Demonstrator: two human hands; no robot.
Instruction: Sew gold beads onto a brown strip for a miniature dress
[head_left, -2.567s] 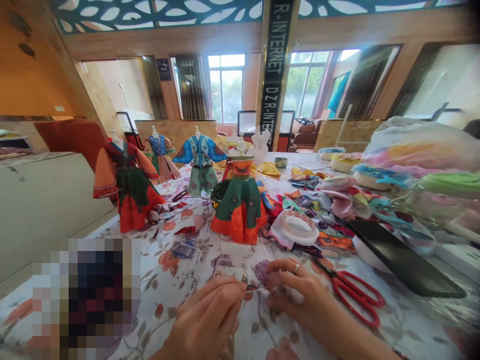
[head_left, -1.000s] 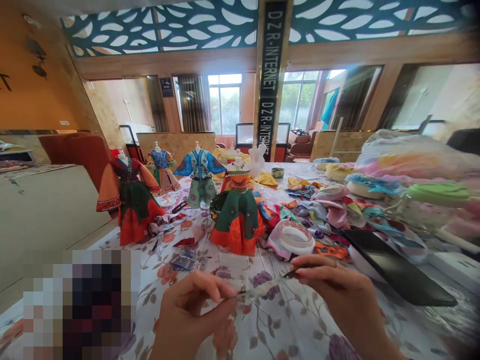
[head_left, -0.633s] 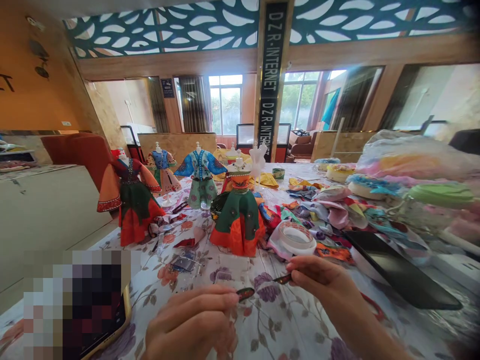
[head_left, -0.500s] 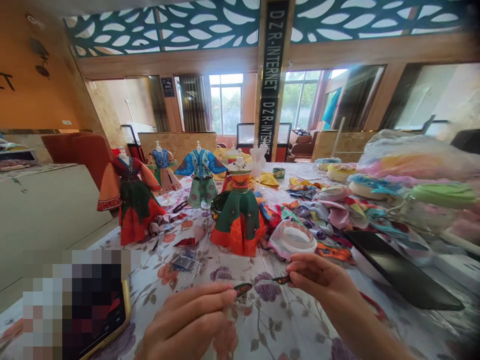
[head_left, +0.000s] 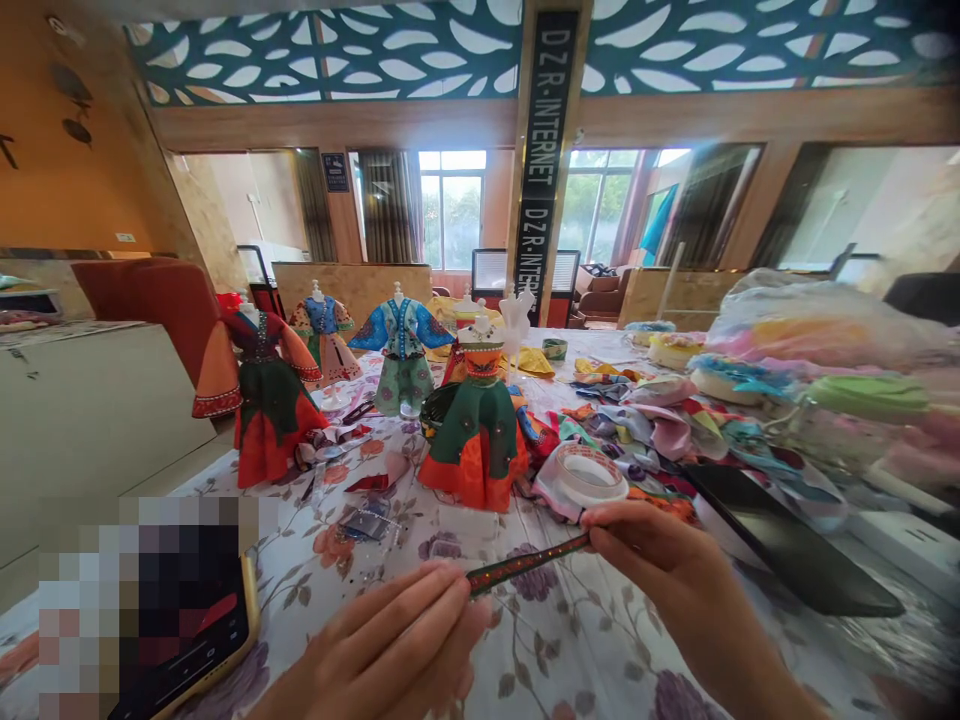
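A narrow dark ribbon strip (head_left: 527, 563) with red and green pattern is stretched taut between my two hands above the floral tablecloth (head_left: 570, 650). My left hand (head_left: 390, 650) pinches its lower left end with fingers pressed together. My right hand (head_left: 660, 560) pinches its upper right end. Just beyond the strip stands a doll mannequin (head_left: 478, 420) in a green and orange dress, with a roll of clear tape (head_left: 591, 475) beside it.
Three more dressed mannequins (head_left: 259, 395) (head_left: 322, 330) (head_left: 399, 345) stand at the left and back. A heap of cloth scraps (head_left: 660, 415) and bagged material (head_left: 825, 330) fills the right. A black tablet (head_left: 787, 545) lies at right, a phone (head_left: 187, 660) at lower left.
The strip, slack and looped between my hands half a second ago, is now pulled out straight. My right hand moved up and right; my left hand dropped slightly.
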